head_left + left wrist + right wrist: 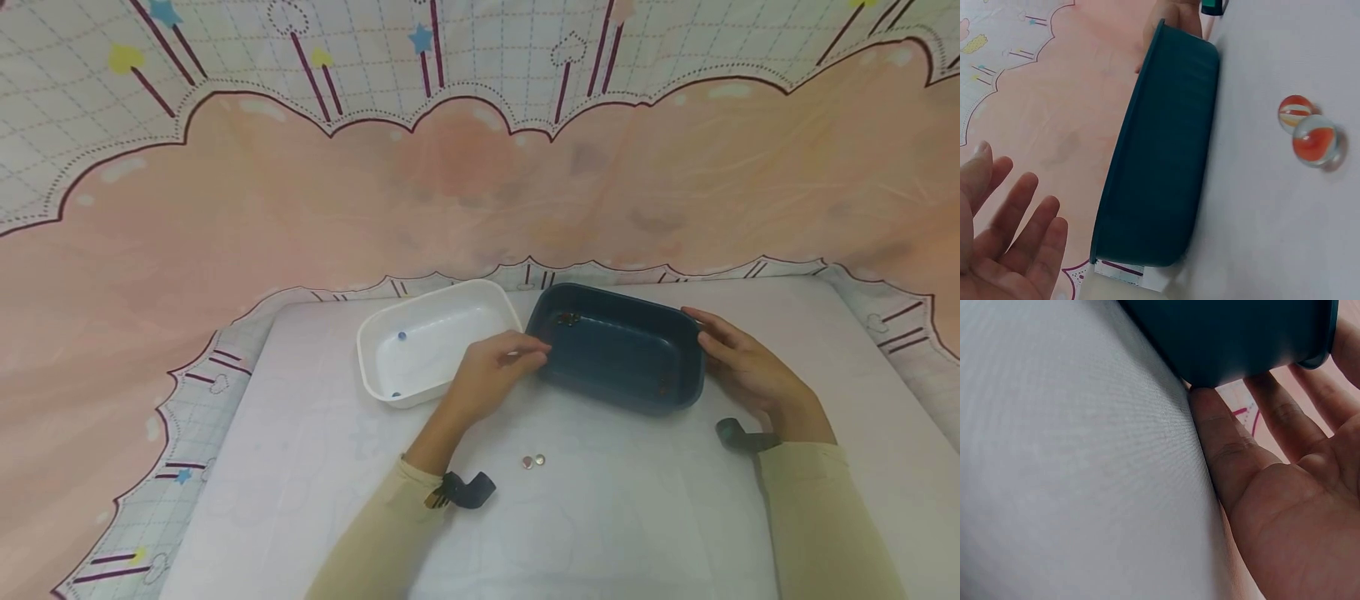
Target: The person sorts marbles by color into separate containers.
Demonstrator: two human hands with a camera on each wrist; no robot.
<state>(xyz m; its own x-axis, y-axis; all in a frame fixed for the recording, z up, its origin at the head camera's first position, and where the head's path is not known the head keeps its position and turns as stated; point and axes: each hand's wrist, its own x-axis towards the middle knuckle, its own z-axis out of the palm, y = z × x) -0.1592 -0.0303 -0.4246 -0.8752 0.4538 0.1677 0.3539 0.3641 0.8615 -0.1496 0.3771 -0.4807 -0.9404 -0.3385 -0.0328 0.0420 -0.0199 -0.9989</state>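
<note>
My left hand (491, 372) hovers by the left end of a dark teal rectangular tray (615, 396). In the left wrist view its fingers (1041, 219) are relaxed and spread, with nothing held. Against the tray's right end, my right hand (753, 367) rests its fairly straight fingers (1285, 415) on the outer wall near the rim. Several small dark marbles (568, 319) lie in the tray's far left corner. Two clear marbles with orange swirls (1315, 141) sit close together on the table in front of the tray.
A white rectangular tray (363, 354) stands left of the teal one, with blue marbles (402, 336) inside. Both trays stand towards the back of the white-covered table (300, 467). A patterned pink cloth (337, 208) hangs behind. Each wrist wears a black camera mount (468, 490).
</note>
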